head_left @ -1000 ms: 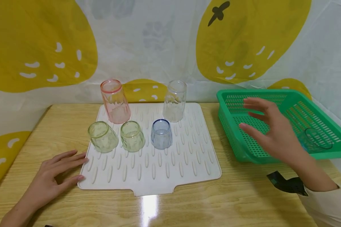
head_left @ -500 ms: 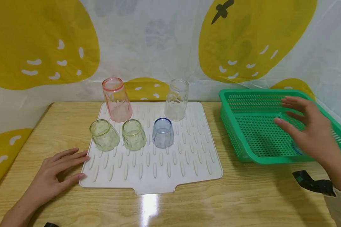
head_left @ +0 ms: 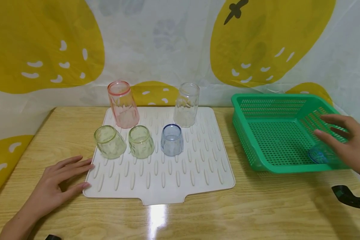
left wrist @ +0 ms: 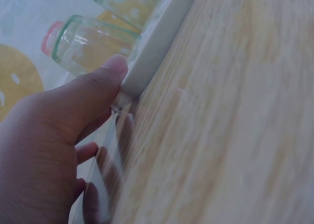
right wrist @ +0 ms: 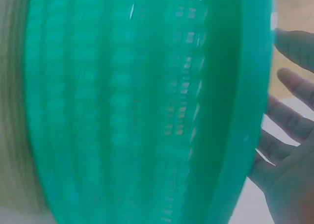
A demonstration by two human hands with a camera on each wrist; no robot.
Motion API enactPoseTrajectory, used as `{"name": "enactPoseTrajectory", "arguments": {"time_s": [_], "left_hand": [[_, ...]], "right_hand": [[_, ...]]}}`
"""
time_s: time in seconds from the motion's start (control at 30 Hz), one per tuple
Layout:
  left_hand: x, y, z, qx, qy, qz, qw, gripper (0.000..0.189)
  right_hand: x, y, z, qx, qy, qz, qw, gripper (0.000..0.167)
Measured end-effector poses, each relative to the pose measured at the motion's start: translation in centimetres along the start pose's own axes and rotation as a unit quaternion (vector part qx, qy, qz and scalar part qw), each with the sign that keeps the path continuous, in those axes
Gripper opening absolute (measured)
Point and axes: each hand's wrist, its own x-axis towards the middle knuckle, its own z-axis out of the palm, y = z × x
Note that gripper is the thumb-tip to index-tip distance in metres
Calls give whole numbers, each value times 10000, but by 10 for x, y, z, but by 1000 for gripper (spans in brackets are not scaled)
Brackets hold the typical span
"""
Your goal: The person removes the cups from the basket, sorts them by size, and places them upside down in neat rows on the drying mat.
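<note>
My left hand (head_left: 57,180) lies on the table with its fingertips at the left edge of a white ribbed drying mat (head_left: 162,186); its thumb touches the mat's side in the left wrist view. The right hand (head_left: 351,143) hovers with spread fingers over the right end of a green plastic basket (head_left: 270,168), holding nothing. Below it in the basket lies a clear glass with a blue bottom (head_left: 317,155), partly hidden by the hand. On the mat stand a tall pink glass (head_left: 124,108), a tall clear glass (head_left: 186,108), two short green glasses (head_left: 141,145) and a short blue glass (head_left: 172,143).
The wooden table (head_left: 228,213) carries both mat and basket, with a strip of bare wood between them. Behind them hangs a white cloth (head_left: 156,40) printed with large yellow fruit. The basket's raised rim stands between the right hand and the mat.
My right hand has moved rightward from the basket's left part to its right end, uncovering more of the basket floor. The left hand has stayed at the mat's edge.
</note>
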Motion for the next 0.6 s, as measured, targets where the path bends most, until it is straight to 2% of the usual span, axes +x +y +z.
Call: {"name": "enactPoseTrajectory", "arguments": {"time_s": [0.2, 0.37, 0.5, 0.6], "left_hand": [[0, 2, 0, 46, -16, -146, 9999, 63], [0, 2, -1, 14, -5, -104, 9999, 63], [0, 2, -1, 17, -18, -100, 9999, 63], [0, 2, 0, -27, -14, -73, 10000, 63]], "right_hand": [[-9, 35, -2, -206, 27, 56, 9998, 58], [-15, 55, -4, -263, -88, 96, 9996, 60], [-18, 56, -5, -406, -296, 200, 9985, 62], [-18, 42, -8, -374, -525, 273, 9975, 61]]}}
